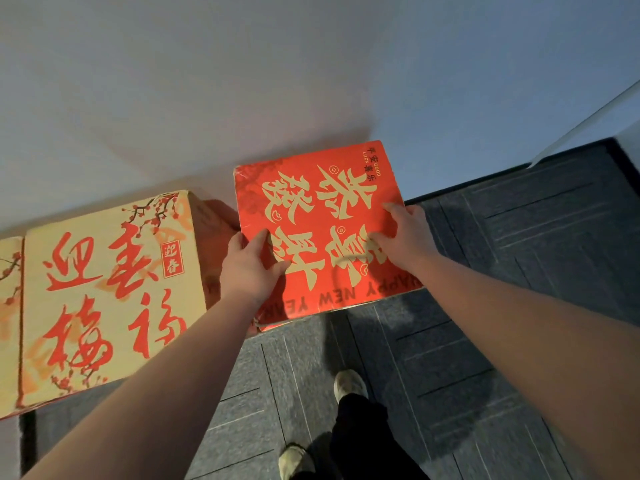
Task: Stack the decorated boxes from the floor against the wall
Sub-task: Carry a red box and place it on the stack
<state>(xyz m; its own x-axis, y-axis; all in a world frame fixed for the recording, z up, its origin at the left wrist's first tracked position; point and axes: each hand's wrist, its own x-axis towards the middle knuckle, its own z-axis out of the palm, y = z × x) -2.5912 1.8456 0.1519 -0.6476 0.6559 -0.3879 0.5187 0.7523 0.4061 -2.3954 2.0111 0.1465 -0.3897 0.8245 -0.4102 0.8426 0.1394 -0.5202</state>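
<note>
Against the wall [242, 81], the red box [322, 230] sits high, its far edge close to the plaster and its near edge overhanging the grey carpet [485, 323]; what holds it up from below is hidden, though a reddish surface shows just left of it and lower down, so it probably rests on another box. Both hands lie on its top face. The left hand [247, 268] is near the left edge, thumb spread across the print and the other fingers out of sight past the edge, so whether they curl round the side I cannot tell. The right hand [407, 237] rests flat near the right edge, fingers straight, pressing rather than gripping. The box looks turned slightly off square to the wall. To finish this placement well, I would push evenly with both palms until the far edge meets the wall, twisting it square, then check it does not rock before letting go. Just to the left stands the cream box [107, 299] with red lettering, also at the wall and nearly touching the red one. Below, the person's shoes [348, 384] stand on the carpet.
</note>
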